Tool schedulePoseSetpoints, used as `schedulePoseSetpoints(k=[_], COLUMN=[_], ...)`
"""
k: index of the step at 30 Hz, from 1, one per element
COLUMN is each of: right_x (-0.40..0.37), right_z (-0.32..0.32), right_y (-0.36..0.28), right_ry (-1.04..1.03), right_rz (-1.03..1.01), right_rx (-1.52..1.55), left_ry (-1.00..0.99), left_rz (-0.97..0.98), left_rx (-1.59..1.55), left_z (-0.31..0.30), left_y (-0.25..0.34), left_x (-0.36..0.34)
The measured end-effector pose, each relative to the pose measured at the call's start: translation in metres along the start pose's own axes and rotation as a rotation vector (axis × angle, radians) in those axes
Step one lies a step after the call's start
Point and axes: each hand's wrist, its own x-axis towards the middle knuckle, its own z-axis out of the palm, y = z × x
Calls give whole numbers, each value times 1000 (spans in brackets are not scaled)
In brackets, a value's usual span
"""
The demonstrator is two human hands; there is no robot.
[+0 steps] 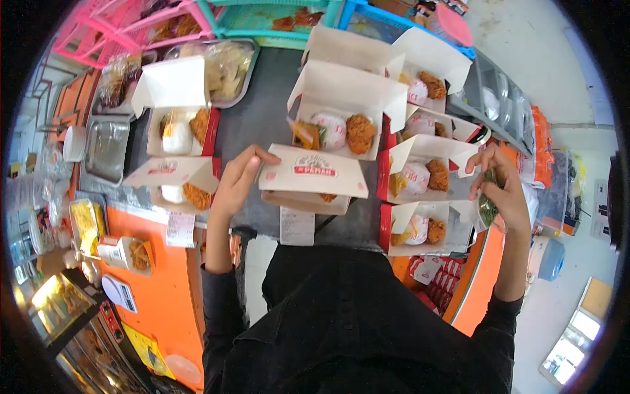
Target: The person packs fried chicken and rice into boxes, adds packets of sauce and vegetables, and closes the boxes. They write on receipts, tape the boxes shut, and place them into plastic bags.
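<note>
The fingertips of my left hand (237, 180) touch the left corner of a printed lid (314, 172), which stands half lowered over a white carton in the middle; a bit of fried food shows under it. My right hand (504, 190) is closed around a clear plastic packet of green leaves (489, 200), beside the right row of cartons. Directly behind the lid stands an open carton (315, 82) with a wrapped white bundle (329, 130), fried chicken (360, 134) and an orange-and-green packet (305, 134). A receipt (297, 226) hangs at the counter edge.
Several open meal cartons (418, 154) line the right side. Two more cartons (172, 85) stand at left, near a metal tray (106, 150). Pink baskets (131, 33) and a teal basket (275, 29) border the back. A grey compartment tray (499, 98) lies at back right.
</note>
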Motion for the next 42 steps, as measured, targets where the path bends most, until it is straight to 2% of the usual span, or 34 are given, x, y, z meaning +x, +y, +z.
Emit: schedulePoseSetpoints(k=[2, 4, 6, 7, 8, 9, 10, 11, 12, 14, 15, 16, 18, 20, 21, 23, 24, 26, 27, 28, 29, 30, 32, 33, 34, 35, 36, 38, 39, 40, 42], right_x=[8, 17, 25, 29, 34, 41, 48, 57, 66, 83, 93, 104, 125, 142, 148, 152, 147, 127, 119, 111, 111, 118, 138, 145, 153, 160, 164, 167, 167, 171, 180], right_z=[-10, -20, -24, -26, -28, -28, -28, -31, -36, -47, -51, -54, -57, -47, -41, -28, -25, -19, -21, -25, -29, -31, -36, -36, -32, -25, -20, -13, -13, -9, -2], right_y=[-11, -12, -13, -11, -10, -10, -8, -4, -2, -2, -2, 8, 32, 21, 22, 27, 25, 11, 11, 13, 15, 17, 22, 26, 32, 41, 60, 89, 92, 95, 106], right_ry=[50, 17, -11, -38, -38, -61, -79, -44, -29, -194, -291, -272, -430, -684, -670, -1099, -1086, -958, -953, -691, -422, -426, -782, -788, -854, -925, -950, -768, -797, -819, -689], right_rz=[70, 46, 69, 89, 87, 6, -72, -160, -160, -133, -17, -16, -225, -61, -62, 5, 8, 54, 59, -175, -403, -400, -202, -206, -63, 75, 56, -91, 14, -1, 67], right_rx=[-93, -134, -146, -134, -135, -282, -425, -523, -522, -703, -753, -753, -921, -992, -992, -1159, -1156, -1399, -1396, -1447, -1473, -1472, -1298, -1296, -1263, -1221, -1206, -1224, -1122, -1114, -1063], left_ry=[56, 90, 54, 56, -115, -291, -296, -352, -407, -491, -624, -753, -732, -724, -725, -787, -791, -674, -609, -611, -640, -670, -708, -746, -744, -723, -701, -708, -714, -713, -674], left_rz=[-88, -86, -305, -305, -177, -36, -31, 182, 398, 389, 244, 92, 172, 141, 154, 124, 135, 178, 158, 160, 68, -27, -78, -132, -151, -42, 62, 65, 101, 73, 169], left_rx=[172, 79, 245, 247, 627, 1004, 1007, 1000, 986, 1002, 1063, 1121, 1216, 1366, 1374, 1388, 1394, 1315, 1333, 1331, 1308, 1283, 1312, 1343, 1341, 1264, 1189, 1226, 1256, 1258, 1314], left_z=[-1, 0, 4, 4, 5, 6, 8, 12, 15, 21, 26, 30, 39, 51, 54, 63, 64, 65, 66, 64, 60, 57, 57, 57, 54, 48, 41, 38, 38, 39, 41], left_y=[13, 25, 52, 53, 52, 52, 51, 51, 51, 52, 56, 59, 31, 11, 8, 10, 9, 2, 11, 12, 12, 12, 11, 10, 4, -4, -10, -12, -12, -13, -12], left_x=[8, 20, 38, 46, 56, 67, 78, 90, 100, 112, 117, 121, 128, 136, 139, 146, 149, 151, 151, 152, 153, 154, 159, 161, 162, 162, 160, 164, 165, 163, 160])
